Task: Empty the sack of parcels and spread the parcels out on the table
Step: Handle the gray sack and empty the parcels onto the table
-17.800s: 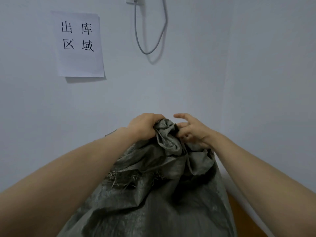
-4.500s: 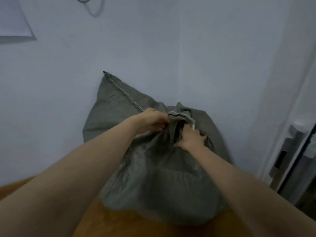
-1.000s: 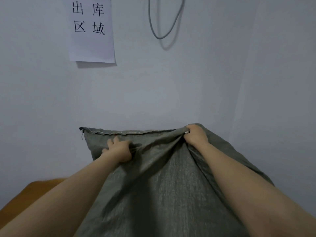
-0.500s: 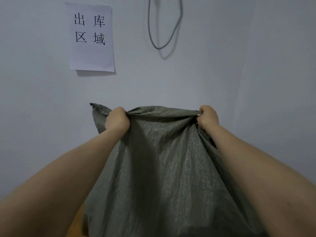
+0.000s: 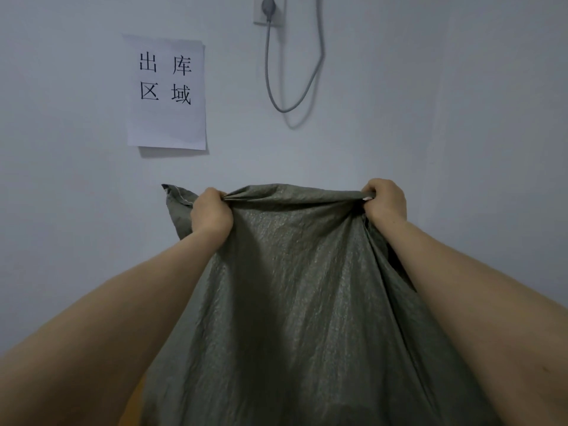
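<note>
Grey-green woven plastic sack (image 5: 295,302) now hoisted higher than second ago; left hand (image 5: 211,212), right hand (image 5: 385,202) fisted on stitched end; likely tipping parcels, none visible

Warehouse outbound area: wall sign (image 5: 166,92) reads 出库区域, plain walls

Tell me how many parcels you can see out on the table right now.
0. No parcel shows. The grey sack, held up by the left hand and right hand, blocks the table; parcels may lie hidden inside or behind it.
</note>
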